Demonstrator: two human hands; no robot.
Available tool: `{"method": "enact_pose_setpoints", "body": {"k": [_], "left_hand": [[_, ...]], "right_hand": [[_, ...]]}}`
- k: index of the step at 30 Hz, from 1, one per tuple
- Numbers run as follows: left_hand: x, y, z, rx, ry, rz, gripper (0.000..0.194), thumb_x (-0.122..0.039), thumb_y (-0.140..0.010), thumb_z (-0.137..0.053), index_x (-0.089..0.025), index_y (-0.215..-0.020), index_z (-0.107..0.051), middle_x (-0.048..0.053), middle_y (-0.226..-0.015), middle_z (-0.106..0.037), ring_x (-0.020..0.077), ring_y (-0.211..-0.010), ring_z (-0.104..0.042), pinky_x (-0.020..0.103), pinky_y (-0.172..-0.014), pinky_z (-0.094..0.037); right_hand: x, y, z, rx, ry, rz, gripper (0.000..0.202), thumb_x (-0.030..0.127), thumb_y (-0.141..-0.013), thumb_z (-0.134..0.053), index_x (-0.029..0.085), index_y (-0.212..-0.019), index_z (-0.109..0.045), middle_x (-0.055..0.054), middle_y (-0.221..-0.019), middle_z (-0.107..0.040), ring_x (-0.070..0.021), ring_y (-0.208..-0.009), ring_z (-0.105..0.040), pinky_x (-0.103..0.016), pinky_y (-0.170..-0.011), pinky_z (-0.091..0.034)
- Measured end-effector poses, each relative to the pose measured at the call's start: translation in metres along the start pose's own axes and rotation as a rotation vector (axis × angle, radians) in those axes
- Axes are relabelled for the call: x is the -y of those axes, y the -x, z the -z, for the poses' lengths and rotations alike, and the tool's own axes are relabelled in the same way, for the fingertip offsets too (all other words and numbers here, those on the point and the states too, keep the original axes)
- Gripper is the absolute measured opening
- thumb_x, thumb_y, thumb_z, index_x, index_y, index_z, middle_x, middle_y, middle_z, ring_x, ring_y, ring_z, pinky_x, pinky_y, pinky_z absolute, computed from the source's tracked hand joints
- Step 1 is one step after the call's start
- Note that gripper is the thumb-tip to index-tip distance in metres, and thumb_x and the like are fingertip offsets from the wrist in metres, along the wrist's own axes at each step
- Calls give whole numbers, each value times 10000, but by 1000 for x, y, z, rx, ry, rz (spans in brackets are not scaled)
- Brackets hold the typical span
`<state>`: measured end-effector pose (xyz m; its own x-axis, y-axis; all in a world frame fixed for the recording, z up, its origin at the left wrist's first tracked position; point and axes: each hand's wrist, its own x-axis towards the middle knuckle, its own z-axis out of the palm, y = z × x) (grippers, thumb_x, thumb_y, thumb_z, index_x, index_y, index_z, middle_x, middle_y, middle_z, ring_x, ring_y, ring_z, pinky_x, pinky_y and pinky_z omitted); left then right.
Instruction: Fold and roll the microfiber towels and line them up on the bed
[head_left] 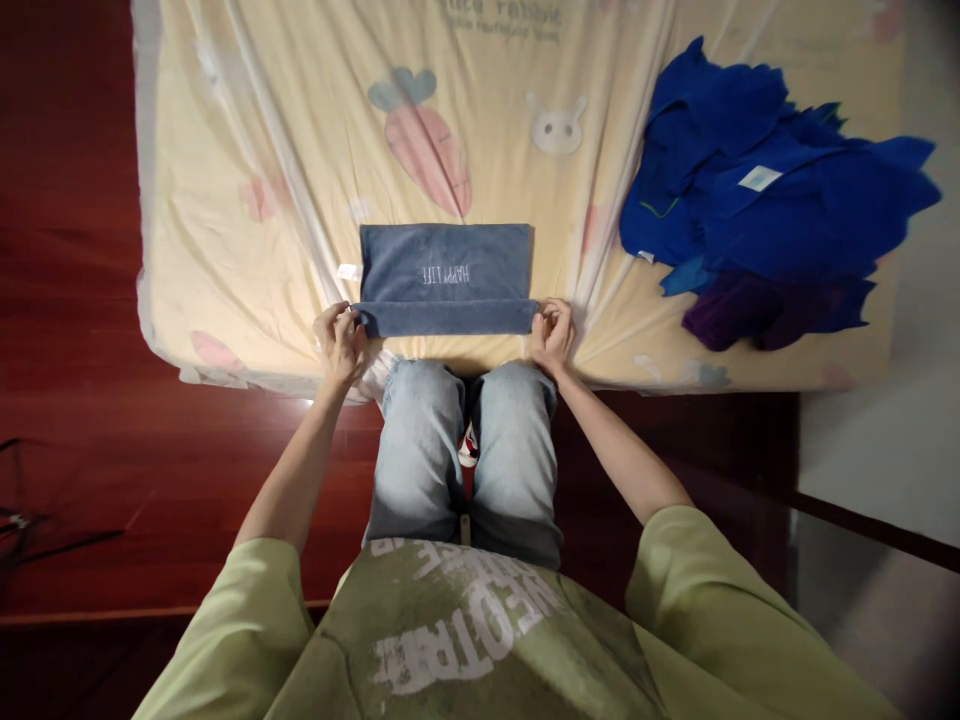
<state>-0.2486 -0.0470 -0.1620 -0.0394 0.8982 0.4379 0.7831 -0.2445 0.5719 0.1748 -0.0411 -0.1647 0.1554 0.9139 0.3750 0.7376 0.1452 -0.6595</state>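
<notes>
A grey-blue towel lies flat on the bed, its near edge turned up in a narrow folded band. White "HAPPY LIFE" lettering on it appears upside down to me. My left hand pinches the left end of the folded band, fingers closed. At the opposite end, my right hand has its fingers curled closed on the band's right corner. A small white tag sticks out from the towel's left side.
The bed's cream sheet has carrot and rabbit prints and several creases. A heap of bright blue cloths lies to the right, with a dark purple cloth at its near side. Reddish-brown floor shows at the left.
</notes>
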Motion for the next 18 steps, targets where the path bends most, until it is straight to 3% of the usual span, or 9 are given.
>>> {"method": "enact_pose_setpoints", "body": {"k": [3,6,9,15,18], "left_hand": [[6,2,-1,18,3,-13,313,-458,-1005,-549,-292,-1264,-602,145,-1358,-572,310,-1351,-566,539,-1107,-469],[11,2,-2,49,30,-31,386,-541,-1024,-532,-214,-1202,-634,186,-1390,-569,329,-1391,-528,567,-1133,-414],[12,2,-2,88,73,-37,500,-590,-1060,-451,-147,-1173,-654,218,-1378,-585,333,-1413,-501,606,-1147,-349],[2,-5,2,160,101,-72,353,-479,-1047,-471,-266,-1195,-710,145,-1353,-671,332,-1417,-537,601,-1164,-356],[-5,-10,5,193,125,-115,361,-386,-1042,-442,-271,-1274,-694,135,-1370,-681,310,-1413,-552,568,-1160,-394]], "right_hand": [[-4,2,1,-60,73,104,495,615,-1007,-418,201,-1210,-600,-134,-1058,-645,-285,-1025,-676,-487,-904,-582],[-5,3,0,-8,114,184,406,575,-978,-518,220,-1125,-650,-163,-1176,-658,-319,-1144,-656,-533,-1007,-545],[-2,2,0,60,160,171,307,499,-989,-555,239,-1067,-699,-162,-1222,-686,-331,-1183,-657,-561,-1059,-511],[9,-4,4,187,161,176,293,400,-1031,-513,272,-1155,-746,-118,-1312,-716,-318,-1346,-613,-584,-1167,-432],[12,-7,5,236,153,220,331,342,-1033,-470,271,-1210,-741,-95,-1316,-734,-309,-1387,-595,-614,-1183,-403]]}}
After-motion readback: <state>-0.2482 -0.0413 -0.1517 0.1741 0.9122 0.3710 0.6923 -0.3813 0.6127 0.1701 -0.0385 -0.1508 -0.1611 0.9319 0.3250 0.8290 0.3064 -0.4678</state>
